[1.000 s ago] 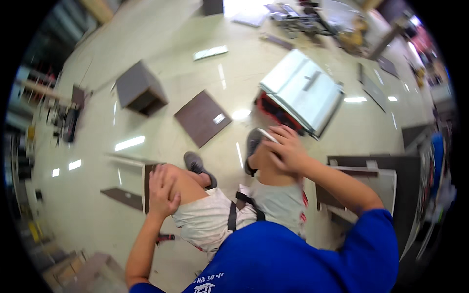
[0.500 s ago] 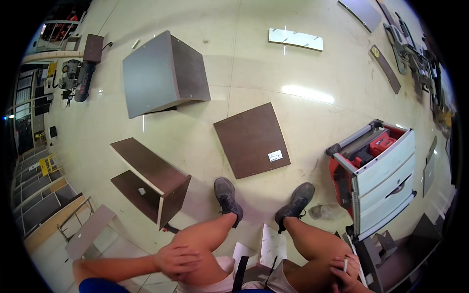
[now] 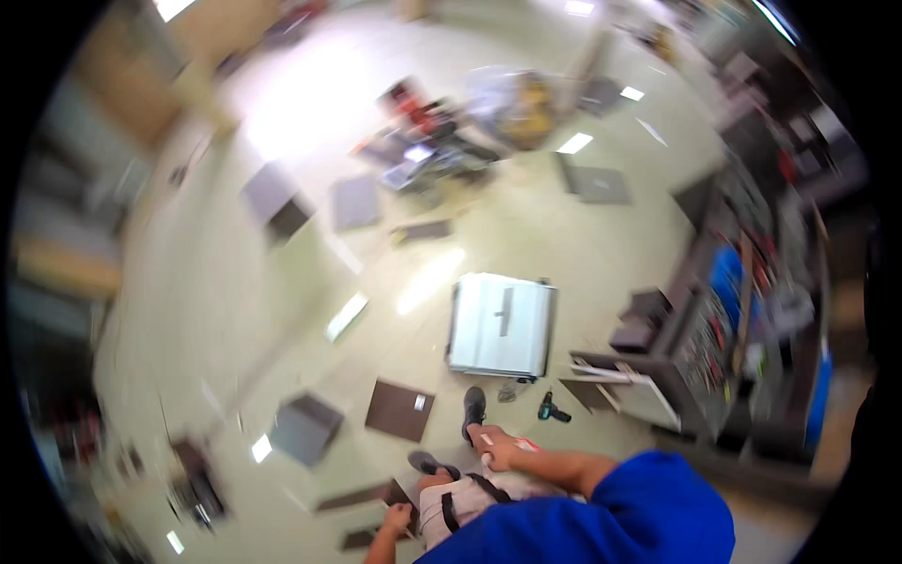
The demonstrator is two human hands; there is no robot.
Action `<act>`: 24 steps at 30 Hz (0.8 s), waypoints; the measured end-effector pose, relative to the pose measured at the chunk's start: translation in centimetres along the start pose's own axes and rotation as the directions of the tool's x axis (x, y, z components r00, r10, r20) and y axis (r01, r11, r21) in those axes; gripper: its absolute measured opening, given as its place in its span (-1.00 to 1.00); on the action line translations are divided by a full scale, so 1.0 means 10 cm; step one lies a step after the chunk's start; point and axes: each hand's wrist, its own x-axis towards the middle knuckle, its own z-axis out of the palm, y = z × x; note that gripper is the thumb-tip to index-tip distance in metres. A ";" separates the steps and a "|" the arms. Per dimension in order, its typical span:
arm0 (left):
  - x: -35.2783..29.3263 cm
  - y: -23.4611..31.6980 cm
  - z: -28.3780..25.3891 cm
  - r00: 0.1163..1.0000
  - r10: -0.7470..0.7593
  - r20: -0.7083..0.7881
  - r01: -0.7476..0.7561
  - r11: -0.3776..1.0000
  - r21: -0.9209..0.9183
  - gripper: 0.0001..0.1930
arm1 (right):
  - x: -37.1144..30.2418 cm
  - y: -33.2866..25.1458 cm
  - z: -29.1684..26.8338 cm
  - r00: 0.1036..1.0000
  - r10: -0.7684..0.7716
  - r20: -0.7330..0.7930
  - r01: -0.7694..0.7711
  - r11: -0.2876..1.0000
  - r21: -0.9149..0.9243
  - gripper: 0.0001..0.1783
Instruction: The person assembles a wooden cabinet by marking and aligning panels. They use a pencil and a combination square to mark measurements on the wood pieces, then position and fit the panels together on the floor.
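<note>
My right hand (image 3: pixel 501 453) is near my knee, its fingers closed round a small white stick (image 3: pixel 487 460), slightly blurred. Just beyond that wrist shows a flat red-and-white piece (image 3: pixel 526 445), partly hidden by the arm. Lower down, my left hand (image 3: pixel 399 515) is beside my other leg, close to a dark brown open-sided box (image 3: pixel 362 495); blur hides how its fingers lie. A brown square panel (image 3: pixel 400 411) with a white label lies on the floor beyond my shoes.
A pale lidded case (image 3: pixel 503 324) stands ahead, with a drill (image 3: pixel 553 408) on the floor near it. To the right is a long dark bin (image 3: pixel 700 348) full of tools. A grey box (image 3: pixel 306 429) sits left; a machine (image 3: pixel 432 150) stands far off.
My view has swung to the right and my body is turned. My left hand has come off my thigh and is down beside my leg. The right still holds the white stick.
</note>
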 end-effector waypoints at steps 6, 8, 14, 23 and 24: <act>-0.47 1.67 -1.04 0.769 0.620 -0.153 -0.609 0.784 0.119 -0.68 | 0.61 1.06 -0.53 0.967 0.082 -0.242 0.007 0.938 0.348 -0.48; -0.40 2.23 -1.12 0.730 0.527 -0.434 -0.554 0.829 0.074 -0.71 | 0.58 1.38 -1.01 0.749 0.461 -0.477 0.008 0.713 0.702 -0.55; 0.33 3.65 -1.95 0.754 0.621 -0.212 -0.625 0.779 0.059 -0.73 | 0.23 2.07 -1.54 0.338 0.932 -0.130 0.119 0.095 0.988 -0.60; -1.24 8.91 -2.99 0.129 0.946 0.298 -0.910 -0.006 0.414 -0.77 | -0.43 1.05 -1.49 0.090 0.984 0.152 0.287 -0.172 0.943 -0.85; -2.00 9.60 -3.10 0.182 0.959 0.215 -0.850 0.044 0.525 -0.76 | -0.45 1.07 -1.35 0.135 0.985 0.110 0.163 -0.132 0.978 -0.85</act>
